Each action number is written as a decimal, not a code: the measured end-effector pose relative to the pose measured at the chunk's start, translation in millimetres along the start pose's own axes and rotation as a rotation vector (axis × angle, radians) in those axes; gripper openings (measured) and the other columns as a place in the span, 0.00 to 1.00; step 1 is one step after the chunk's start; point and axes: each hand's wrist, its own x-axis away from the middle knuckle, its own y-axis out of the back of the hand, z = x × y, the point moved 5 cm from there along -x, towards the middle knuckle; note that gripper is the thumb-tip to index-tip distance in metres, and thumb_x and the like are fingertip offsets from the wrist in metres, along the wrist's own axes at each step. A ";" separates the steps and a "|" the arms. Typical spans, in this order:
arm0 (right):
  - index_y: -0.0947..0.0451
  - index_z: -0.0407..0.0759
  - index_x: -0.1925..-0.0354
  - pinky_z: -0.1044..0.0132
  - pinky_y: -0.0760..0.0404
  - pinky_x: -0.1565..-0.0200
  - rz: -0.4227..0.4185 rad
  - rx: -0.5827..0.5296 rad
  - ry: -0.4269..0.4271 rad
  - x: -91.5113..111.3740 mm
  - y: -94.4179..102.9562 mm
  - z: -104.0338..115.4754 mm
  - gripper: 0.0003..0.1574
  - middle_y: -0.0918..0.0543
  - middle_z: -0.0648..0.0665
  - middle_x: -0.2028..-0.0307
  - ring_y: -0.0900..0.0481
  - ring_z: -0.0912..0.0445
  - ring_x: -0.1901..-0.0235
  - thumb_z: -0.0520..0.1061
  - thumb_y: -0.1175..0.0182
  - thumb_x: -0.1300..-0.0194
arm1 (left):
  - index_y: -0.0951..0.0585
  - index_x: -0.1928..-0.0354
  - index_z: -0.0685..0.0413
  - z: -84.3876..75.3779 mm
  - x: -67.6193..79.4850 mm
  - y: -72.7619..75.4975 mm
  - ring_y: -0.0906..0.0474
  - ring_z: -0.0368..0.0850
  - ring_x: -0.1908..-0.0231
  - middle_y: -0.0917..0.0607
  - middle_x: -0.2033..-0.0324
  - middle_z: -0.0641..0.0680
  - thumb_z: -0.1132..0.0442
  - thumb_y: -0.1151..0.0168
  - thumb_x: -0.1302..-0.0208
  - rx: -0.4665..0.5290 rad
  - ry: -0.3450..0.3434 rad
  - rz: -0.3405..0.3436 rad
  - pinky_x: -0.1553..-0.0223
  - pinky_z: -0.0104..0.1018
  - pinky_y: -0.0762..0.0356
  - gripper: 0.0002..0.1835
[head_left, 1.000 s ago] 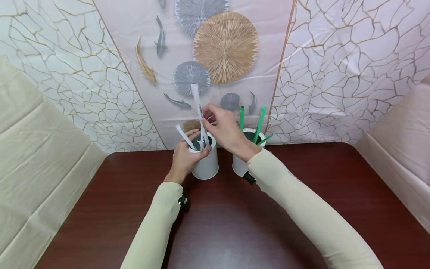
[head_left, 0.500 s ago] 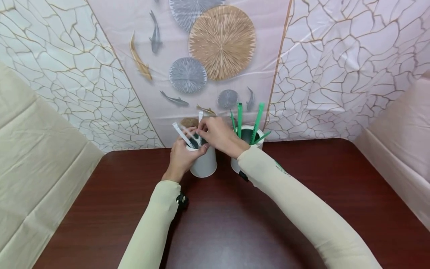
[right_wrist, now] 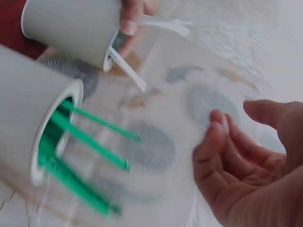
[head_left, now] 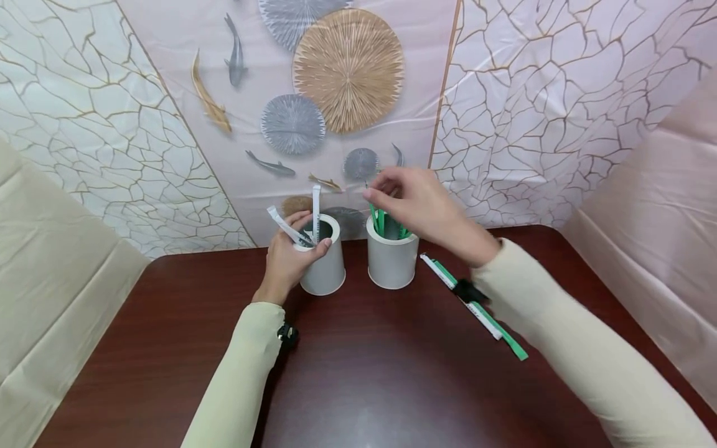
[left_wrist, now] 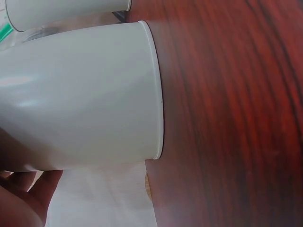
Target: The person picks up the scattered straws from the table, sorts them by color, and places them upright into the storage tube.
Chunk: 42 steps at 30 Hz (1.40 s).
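The left canister [head_left: 327,274], whitish grey with a pale rim, stands upright on the table. My left hand [head_left: 285,258] grips it near the top, thumb on the near side and fingers at the far rim. Two slim white printed packets [head_left: 316,208] stick up from its mouth. Beside it stands a matching right canister [head_left: 392,266] with several slim green packets [right_wrist: 90,139] poking out. My right hand [head_left: 422,202] is over that canister, partly covering the green packets. In the right wrist view its fingers are loosely bent, the thumb apart, with nothing held.
On the dark reddish wooden table [head_left: 347,354], a white packet [head_left: 484,320] and green packets [head_left: 514,346] lie slantwise under my right forearm. Close behind the canisters hangs a patterned cloth [head_left: 493,137], and pale panels [head_left: 50,298] flank the table.
The right hand lowered a white packet into the left canister, let it go, and moved right above the other canister. The left hand kept its grip. The packets on the table came into view.
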 end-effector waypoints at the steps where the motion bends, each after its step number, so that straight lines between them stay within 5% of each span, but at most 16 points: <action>1: 0.13 0.41 0.53 0.59 0.18 0.56 0.018 -0.028 -0.022 8.6 7.5 -3.8 0.14 0.10 0.43 0.61 0.15 0.52 0.63 0.51 0.36 0.23 | 0.16 0.34 0.43 0.1 -0.1 1.6 0.24 0.55 0.34 0.23 0.31 0.43 0.39 0.24 0.45 -0.003 -0.002 0.001 0.42 0.60 0.27 0.37; 6: 0.17 0.36 0.48 0.64 0.14 0.61 0.145 -0.171 -0.180 47.6 29.3 -38.4 0.16 0.14 0.40 0.62 0.15 0.53 0.65 0.48 0.40 0.20 | 0.16 0.33 0.43 0.0 -1.0 5.4 0.24 0.54 0.33 0.23 0.30 0.42 0.38 0.24 0.45 -0.005 -0.005 0.007 0.42 0.60 0.27 0.37; 11: 0.20 0.28 0.46 0.62 0.11 0.58 0.251 -0.229 -0.289 75.5 13.6 -94.0 0.16 0.13 0.39 0.58 0.14 0.55 0.63 0.41 0.43 0.20 | 0.16 0.34 0.45 0.7 -1.2 8.3 0.25 0.55 0.33 0.23 0.30 0.43 0.39 0.24 0.46 -0.009 -0.001 -0.006 0.41 0.60 0.27 0.37; 16: 0.19 0.27 0.49 0.63 0.13 0.63 0.277 -0.131 -0.363 94.3 -18.3 -148.2 0.14 0.14 0.42 0.65 0.16 0.55 0.67 0.38 0.42 0.23 | 0.16 0.34 0.45 0.0 -4.3 6.4 0.24 0.55 0.34 0.22 0.31 0.43 0.39 0.23 0.46 -0.001 -0.017 -0.011 0.43 0.60 0.26 0.37; 21: 0.16 0.33 0.58 0.65 0.26 0.71 0.266 0.047 -0.437 102.3 -41.8 -186.2 0.12 0.21 0.47 0.77 0.24 0.59 0.76 0.38 0.44 0.26 | 0.15 0.34 0.44 -0.2 -4.9 1.5 0.23 0.55 0.35 0.22 0.31 0.43 0.40 0.23 0.45 0.004 -0.021 -0.002 0.44 0.59 0.25 0.36; 26: 0.17 0.42 0.73 0.60 0.30 0.70 0.234 0.185 -0.429 102.3 -50.7 -198.0 0.13 0.25 0.51 0.80 0.28 0.55 0.77 0.41 0.39 0.29 | 0.16 0.34 0.44 -1.2 -3.7 -2.1 0.23 0.54 0.35 0.22 0.31 0.42 0.39 0.23 0.46 0.007 -0.015 0.002 0.43 0.59 0.25 0.37; 29: 0.14 0.40 0.70 0.55 0.22 0.66 0.227 0.242 -0.414 101.1 -54.5 -197.4 0.10 0.16 0.46 0.73 0.22 0.50 0.71 0.43 0.33 0.32 | 0.16 0.34 0.43 -2.8 -3.5 -1.6 0.23 0.54 0.36 0.21 0.32 0.42 0.39 0.23 0.46 0.011 -0.014 -0.005 0.43 0.60 0.26 0.38; 33: 0.15 0.41 0.72 0.54 0.21 0.66 0.237 0.293 -0.396 99.7 -60.4 -194.9 0.07 0.16 0.44 0.72 0.21 0.49 0.72 0.38 0.32 0.36 | 0.16 0.34 0.43 -3.2 -2.1 0.6 0.23 0.55 0.35 0.22 0.31 0.43 0.40 0.23 0.46 0.005 -0.009 -0.004 0.43 0.60 0.26 0.37; 38: 0.18 0.42 0.76 0.60 0.24 0.71 0.268 0.274 -0.429 99.8 -65.3 -195.5 0.10 0.20 0.47 0.80 0.23 0.53 0.78 0.37 0.32 0.37 | 0.16 0.34 0.44 0.2 -1.0 1.8 0.23 0.55 0.35 0.22 0.31 0.44 0.39 0.24 0.45 -0.007 -0.006 -0.006 0.42 0.60 0.26 0.37; 42: 0.15 0.40 0.70 0.62 0.17 0.70 0.273 0.145 -0.517 103.1 -64.0 -199.2 0.07 0.16 0.47 0.77 0.16 0.57 0.79 0.40 0.33 0.34 | 0.16 0.34 0.45 1.6 -0.6 1.0 0.23 0.55 0.35 0.22 0.31 0.45 0.39 0.23 0.46 -0.005 -0.011 -0.008 0.42 0.60 0.26 0.38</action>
